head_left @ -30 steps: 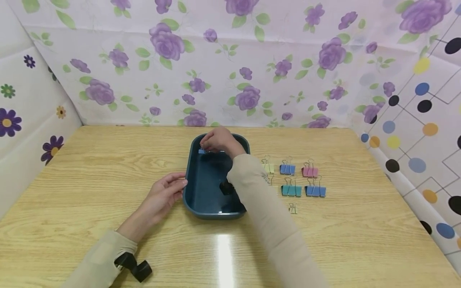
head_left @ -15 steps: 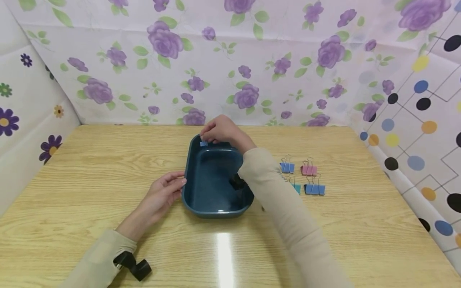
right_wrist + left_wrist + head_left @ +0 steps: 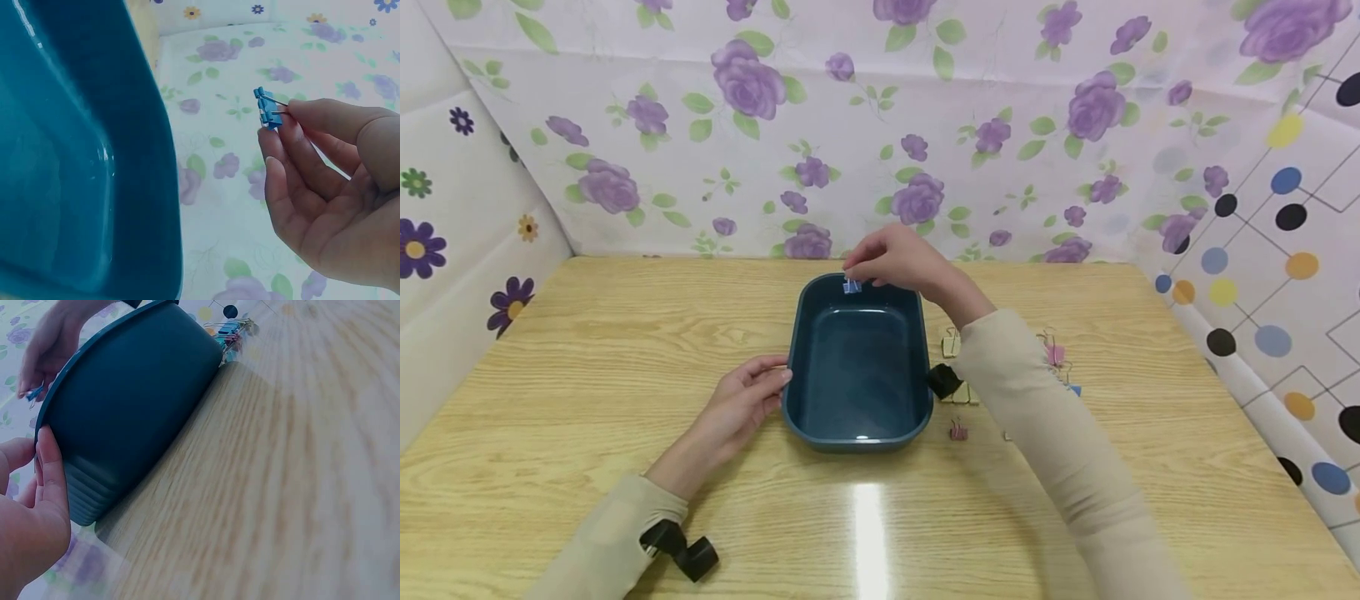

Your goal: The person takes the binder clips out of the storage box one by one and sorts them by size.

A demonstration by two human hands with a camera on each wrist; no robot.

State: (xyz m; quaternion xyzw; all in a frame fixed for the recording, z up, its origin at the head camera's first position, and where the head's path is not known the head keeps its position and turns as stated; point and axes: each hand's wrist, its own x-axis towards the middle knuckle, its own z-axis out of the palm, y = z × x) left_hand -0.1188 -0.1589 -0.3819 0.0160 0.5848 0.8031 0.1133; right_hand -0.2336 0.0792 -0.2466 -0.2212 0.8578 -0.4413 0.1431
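Observation:
A small blue binder clip (image 3: pixel 852 287) hangs from the fingertips of my right hand (image 3: pixel 904 258), over the far end of a dark teal plastic basin (image 3: pixel 861 444). In the right wrist view, thumb and fingers pinch the clip (image 3: pixel 267 109) by its wire handles, and the basin's wall (image 3: pixel 140 125) stands apart to the left. My left hand (image 3: pixel 741 408) holds the basin's left side. The left wrist view has its thumb at the rim and its fingers (image 3: pixel 51 464) against the outer wall. No other clip shows inside the basin.
Right of the basin, several binder clips lie on the wooden table (image 3: pixel 647 358), among them a pale yellow clip (image 3: pixel 951 343), a small dark pink clip (image 3: pixel 958 432) and a pink clip (image 3: pixel 1056 356). My right sleeve (image 3: pixel 1037 417) hides part of them. Flowered cloth (image 3: pixel 700 125) hangs behind.
My right hand has risen from inside the basin's far left corner and shifted right, with the blue binder clip still pinched. The left hand stays at the basin's side.

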